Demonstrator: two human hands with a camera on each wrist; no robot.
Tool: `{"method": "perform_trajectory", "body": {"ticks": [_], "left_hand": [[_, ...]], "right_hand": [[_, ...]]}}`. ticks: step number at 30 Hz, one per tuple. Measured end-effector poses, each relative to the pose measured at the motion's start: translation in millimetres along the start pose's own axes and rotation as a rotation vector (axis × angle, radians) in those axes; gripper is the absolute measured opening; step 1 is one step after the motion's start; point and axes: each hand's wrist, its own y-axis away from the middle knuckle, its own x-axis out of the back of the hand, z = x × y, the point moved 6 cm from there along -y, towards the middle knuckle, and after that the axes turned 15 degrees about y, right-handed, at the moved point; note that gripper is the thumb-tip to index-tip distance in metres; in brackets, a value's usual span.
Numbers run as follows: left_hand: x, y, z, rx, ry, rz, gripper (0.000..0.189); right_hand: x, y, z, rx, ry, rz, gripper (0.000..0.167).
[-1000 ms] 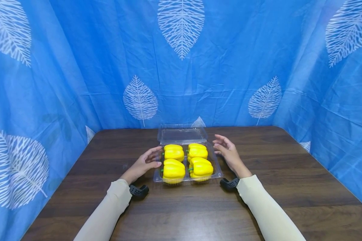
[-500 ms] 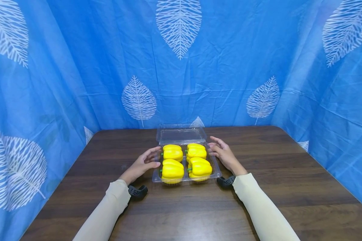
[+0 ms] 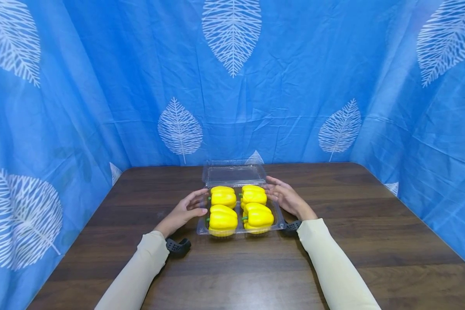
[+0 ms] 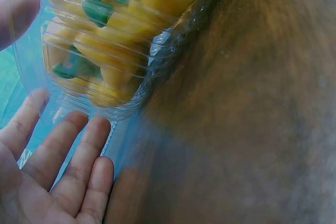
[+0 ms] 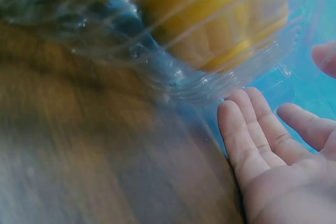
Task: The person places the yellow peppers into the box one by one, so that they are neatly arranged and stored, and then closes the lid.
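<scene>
Several yellow bell peppers with green stems sit in a clear plastic clamshell box. Its lid is folded back, away from me. My left hand is at the box's left side, with the thumb near the rim. In the left wrist view, its fairly straight fingers reach the ribbed wall. On the opposite side, my right hand has its fingertips at the box's right edge. The right wrist view shows those fingers extended beside the clear wall; whether they press on it I cannot tell.
The box stands on a dark wooden table. A blue curtain with white leaf prints hangs behind the table and on both sides. Dark wrist bands sit below each wrist, close to the tabletop.
My right hand has moved left, from beside the box to its right edge. The left hand, the box and the peppers look unmoved.
</scene>
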Motion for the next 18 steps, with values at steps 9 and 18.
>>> {"method": "perform_trajectory", "body": {"ticks": [9, 18], "left_hand": [[1.2, -1.6, -1.2, -0.003, 0.017, -0.009, 0.074], [2.5, -2.5, -2.1, -0.006, 0.007, -0.002, 0.074]], "right_hand": [[-1.2, -0.5, -0.6, 0.001, -0.059, -0.007, 0.082], [-0.3, -0.5, -0.2, 0.022, -0.052, 0.007, 0.078]]}}
